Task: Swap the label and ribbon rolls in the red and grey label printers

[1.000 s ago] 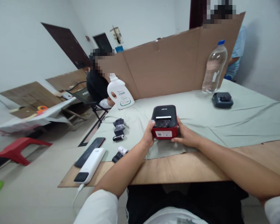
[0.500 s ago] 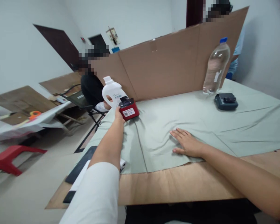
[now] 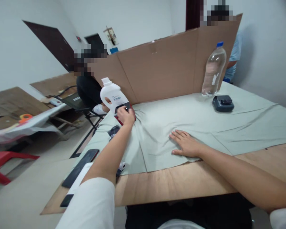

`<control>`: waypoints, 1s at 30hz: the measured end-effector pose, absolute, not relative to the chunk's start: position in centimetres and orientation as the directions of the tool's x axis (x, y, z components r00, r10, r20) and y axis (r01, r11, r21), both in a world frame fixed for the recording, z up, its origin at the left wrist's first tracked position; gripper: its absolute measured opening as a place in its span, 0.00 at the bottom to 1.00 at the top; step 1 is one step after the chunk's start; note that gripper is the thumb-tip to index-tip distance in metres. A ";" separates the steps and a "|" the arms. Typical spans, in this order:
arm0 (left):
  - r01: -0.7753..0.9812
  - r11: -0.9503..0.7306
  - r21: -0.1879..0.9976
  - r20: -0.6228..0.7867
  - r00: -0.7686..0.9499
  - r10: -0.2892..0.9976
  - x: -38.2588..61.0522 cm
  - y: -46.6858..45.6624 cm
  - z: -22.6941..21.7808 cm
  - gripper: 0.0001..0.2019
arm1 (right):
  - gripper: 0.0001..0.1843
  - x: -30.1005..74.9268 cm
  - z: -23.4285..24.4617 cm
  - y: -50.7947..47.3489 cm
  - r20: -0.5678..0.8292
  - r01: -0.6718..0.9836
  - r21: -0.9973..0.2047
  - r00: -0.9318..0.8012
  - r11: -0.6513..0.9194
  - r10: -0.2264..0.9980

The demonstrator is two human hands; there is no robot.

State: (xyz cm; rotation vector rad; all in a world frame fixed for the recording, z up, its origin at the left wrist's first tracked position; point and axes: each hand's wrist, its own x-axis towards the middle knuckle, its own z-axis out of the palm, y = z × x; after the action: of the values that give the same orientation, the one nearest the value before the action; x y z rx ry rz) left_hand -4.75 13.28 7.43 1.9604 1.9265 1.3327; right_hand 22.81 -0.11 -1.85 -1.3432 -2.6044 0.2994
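Note:
My left hand (image 3: 126, 116) is at a red and black box-shaped device (image 3: 132, 115) in front of a white jug-like bottle (image 3: 116, 95). Its fingers are bent over the device's black upper part, and the hand hides most of the device. The bottle stands upright with its handle to the left. My right hand (image 3: 185, 144) lies flat, fingers stretched out, on the pale green cloth (image 3: 157, 127), holding nothing. Wrinkles run through the cloth between the two hands.
A clear bottle with a blue cap (image 3: 214, 71) and a dark box-shaped device (image 3: 223, 103) stand at right. Behind them rises a cardboard panel (image 3: 162, 71). Beside my left forearm lie a dark flat phone-like object (image 3: 82, 167) and a white roll (image 3: 122, 165). People sit beyond.
My left hand has shifted from the red device's left side to its front and top. A small dark item beside that forearm is now uncovered. My right hand stays flat; the view turned slightly.

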 end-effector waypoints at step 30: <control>0.892 -0.414 0.183 0.199 0.378 0.904 3.2 0.9 -1.0 0.17 | 0.47 43.5 1.3 12.1 0.199 0.749 -0.420 0.626 -0.512 0.754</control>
State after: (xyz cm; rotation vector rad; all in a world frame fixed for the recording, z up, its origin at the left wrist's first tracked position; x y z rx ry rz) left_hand 3.18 0.90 -0.96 2.5707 1.6758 0.4172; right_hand 43.55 12.14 1.29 -2.3800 -1.1832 0.0119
